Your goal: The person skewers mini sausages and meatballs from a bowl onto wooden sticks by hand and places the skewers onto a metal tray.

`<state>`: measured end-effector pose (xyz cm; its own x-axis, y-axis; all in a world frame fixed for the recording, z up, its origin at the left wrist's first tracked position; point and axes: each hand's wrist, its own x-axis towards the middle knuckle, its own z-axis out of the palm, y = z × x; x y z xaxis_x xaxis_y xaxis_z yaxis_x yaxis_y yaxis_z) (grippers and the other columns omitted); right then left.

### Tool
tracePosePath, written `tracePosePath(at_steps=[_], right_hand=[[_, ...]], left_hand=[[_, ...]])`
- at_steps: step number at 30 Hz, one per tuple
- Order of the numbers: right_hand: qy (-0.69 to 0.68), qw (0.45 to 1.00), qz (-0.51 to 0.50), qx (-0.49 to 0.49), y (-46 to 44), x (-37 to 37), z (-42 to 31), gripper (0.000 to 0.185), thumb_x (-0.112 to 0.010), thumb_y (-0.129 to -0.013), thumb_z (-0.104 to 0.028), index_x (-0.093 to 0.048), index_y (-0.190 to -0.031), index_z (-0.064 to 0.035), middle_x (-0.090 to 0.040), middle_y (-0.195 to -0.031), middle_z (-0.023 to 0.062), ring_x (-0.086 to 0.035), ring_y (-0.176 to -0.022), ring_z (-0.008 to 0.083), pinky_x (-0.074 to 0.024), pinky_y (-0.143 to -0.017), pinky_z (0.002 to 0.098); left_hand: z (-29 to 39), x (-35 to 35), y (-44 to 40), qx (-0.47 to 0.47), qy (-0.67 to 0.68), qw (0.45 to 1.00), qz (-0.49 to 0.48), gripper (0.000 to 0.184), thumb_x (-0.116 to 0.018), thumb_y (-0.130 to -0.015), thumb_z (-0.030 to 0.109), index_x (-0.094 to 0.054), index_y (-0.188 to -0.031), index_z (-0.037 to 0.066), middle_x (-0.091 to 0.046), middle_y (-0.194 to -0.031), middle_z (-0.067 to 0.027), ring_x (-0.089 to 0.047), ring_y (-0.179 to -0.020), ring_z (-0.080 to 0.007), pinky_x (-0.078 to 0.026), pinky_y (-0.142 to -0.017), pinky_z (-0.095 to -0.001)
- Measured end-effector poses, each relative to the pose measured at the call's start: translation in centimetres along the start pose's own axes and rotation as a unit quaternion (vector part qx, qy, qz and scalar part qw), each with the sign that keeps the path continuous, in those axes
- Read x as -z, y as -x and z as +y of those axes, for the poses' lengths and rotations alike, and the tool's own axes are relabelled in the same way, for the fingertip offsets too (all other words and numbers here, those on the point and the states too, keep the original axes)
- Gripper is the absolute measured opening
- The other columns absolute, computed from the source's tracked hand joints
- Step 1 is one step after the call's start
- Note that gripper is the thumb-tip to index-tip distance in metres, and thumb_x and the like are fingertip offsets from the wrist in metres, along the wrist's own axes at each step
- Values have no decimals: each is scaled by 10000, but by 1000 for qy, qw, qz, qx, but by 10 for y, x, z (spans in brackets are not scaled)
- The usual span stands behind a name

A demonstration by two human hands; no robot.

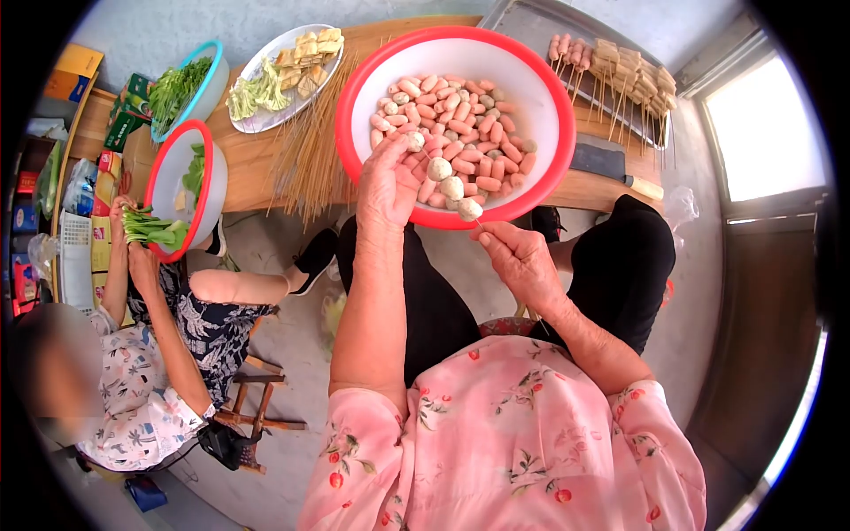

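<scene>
My right hand [522,263] pinches the lower end of a thin skewer near the front rim of a white basin with a red rim [542,150]. Threaded along that skewer are several pale speckled balls [452,188]. At its upper end, my left hand [391,183] is closed with another pale ball [415,141] at the fingertips; I cannot tell whether the skewer pierces that one. Small pink sausages [460,165] and some speckled balls fill the basin beneath both hands.
Bare skewers [312,146] lie left of the basin beside an oval plate [257,121] of food. A tray [522,22] of filled skewers and a cleaver [598,160] are on the right. At left, a seated person [146,380] handles leafy greens [155,227] by a smaller basin [212,188].
</scene>
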<state>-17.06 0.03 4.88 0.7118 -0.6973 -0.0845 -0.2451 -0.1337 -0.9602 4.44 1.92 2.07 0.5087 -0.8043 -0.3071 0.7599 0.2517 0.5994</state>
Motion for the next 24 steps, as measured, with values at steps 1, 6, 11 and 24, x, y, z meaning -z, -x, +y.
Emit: tracePosePath(at_steps=[1,6,11,24], right_hand=[[1,1000,0,-1,0,0,1,173,-517,-931,-121,-624,-966,9,-436,-595,-38,-351,-493,32,-336,-451,218],[6,1000,-6,0,0,1,2,173,-525,-929,-127,-624,-966,10,-429,-595,-44,-344,-498,30,-328,-453,216],[-3,1000,1,-5,1,-1,6,173,-526,-931,-130,-622,-964,9,-419,-594,-47,-343,-503,29,-323,-456,212],[-2,1000,13,-23,-1,-6,3,146,-557,-896,-109,-616,-944,17,-498,-585,89,-429,-517,116,-398,-500,284]], left_hand=[[0,1,0,2,3,1000,-9,224,-545,-862,56,-528,-1070,-22,-608,-961,-164,-621,-891,-262,-536,-788,-359],[0,-2,2,2,12,1000,-24,210,-545,-855,44,-532,-1053,-24,-614,-935,-161,-624,-880,-260,-535,-791,-353],[-2,-8,4,-14,2,1000,-13,210,-535,-867,44,-515,-1061,-33,-613,-932,-175,-625,-884,-271,-535,-794,-360],[-9,-7,0,-17,-6,999,29,216,-588,-889,152,-547,-995,-31,-624,-906,-161,-644,-825,-259,-558,-762,-407]])
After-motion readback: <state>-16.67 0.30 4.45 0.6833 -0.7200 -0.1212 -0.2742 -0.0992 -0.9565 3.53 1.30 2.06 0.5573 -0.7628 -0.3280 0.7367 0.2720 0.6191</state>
